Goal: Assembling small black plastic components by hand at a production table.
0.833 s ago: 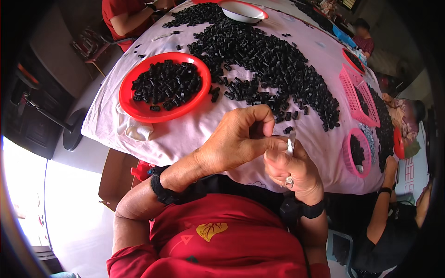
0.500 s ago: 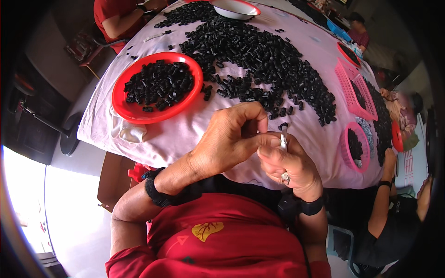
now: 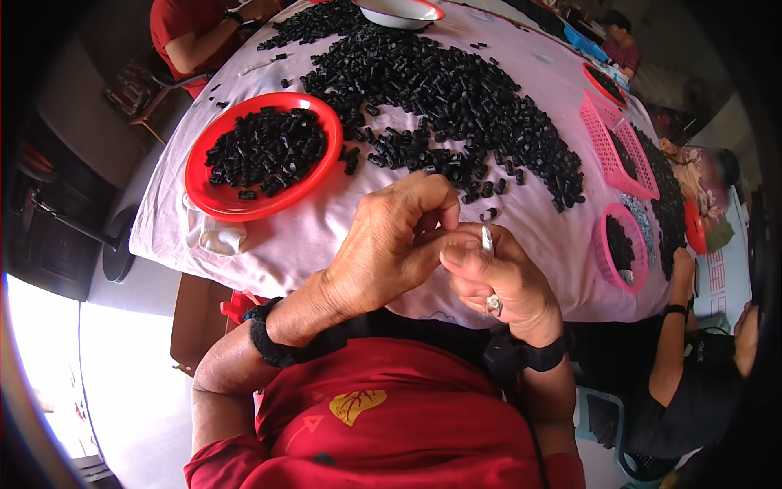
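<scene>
My left hand (image 3: 395, 232) is closed in a pinch, its fingertips meeting those of my right hand over the near part of the cloth-covered table (image 3: 326, 261). Whatever it pinches is hidden behind the fingers. My right hand (image 3: 509, 281), with a ring on one finger, is closed around a slim white-wrapped tool (image 3: 487, 238) that sticks up between thumb and forefinger. Just beyond the hands, a wide heap of small black cylindrical parts (image 3: 423, 90) spreads over the pale pink cloth. A red plate (image 3: 195, 191) full of the same parts stands left of my hands.
A white bowl with a red rim (image 3: 399, 11) sits at the heap's far end. To the right are a pink basket (image 3: 619, 151) and a round pink basket (image 3: 607, 261) with black parts. A crumpled white glove (image 3: 221, 238) lies by the red plate. Co-workers sit around the table.
The view has shifted slightly, moving the table's contents a little left in the picture. My hands keep the same grip, and the tool's tip has turned slightly.
</scene>
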The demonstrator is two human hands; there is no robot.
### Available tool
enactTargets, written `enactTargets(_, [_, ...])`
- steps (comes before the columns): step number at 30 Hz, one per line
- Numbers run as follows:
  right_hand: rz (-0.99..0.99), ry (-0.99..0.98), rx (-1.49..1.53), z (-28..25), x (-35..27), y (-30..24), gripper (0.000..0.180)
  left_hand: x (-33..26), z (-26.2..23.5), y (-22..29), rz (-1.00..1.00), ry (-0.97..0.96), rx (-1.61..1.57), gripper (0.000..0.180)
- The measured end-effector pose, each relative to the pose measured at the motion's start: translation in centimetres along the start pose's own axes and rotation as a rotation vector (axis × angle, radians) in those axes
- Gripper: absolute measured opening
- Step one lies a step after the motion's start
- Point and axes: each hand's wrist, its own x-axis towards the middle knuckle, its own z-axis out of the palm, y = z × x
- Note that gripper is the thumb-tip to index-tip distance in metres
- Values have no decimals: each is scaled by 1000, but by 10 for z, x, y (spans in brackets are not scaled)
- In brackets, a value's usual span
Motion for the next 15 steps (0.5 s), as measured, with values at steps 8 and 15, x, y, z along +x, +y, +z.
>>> enactTargets(8, [8, -6, -15, -2, 2, 3, 33, -2, 4, 5, -45, 8, -112, 18])
enactTargets(15, [-16, -26, -4, 3, 0, -3, 35, 1, 8, -1, 58, 64, -48, 19])
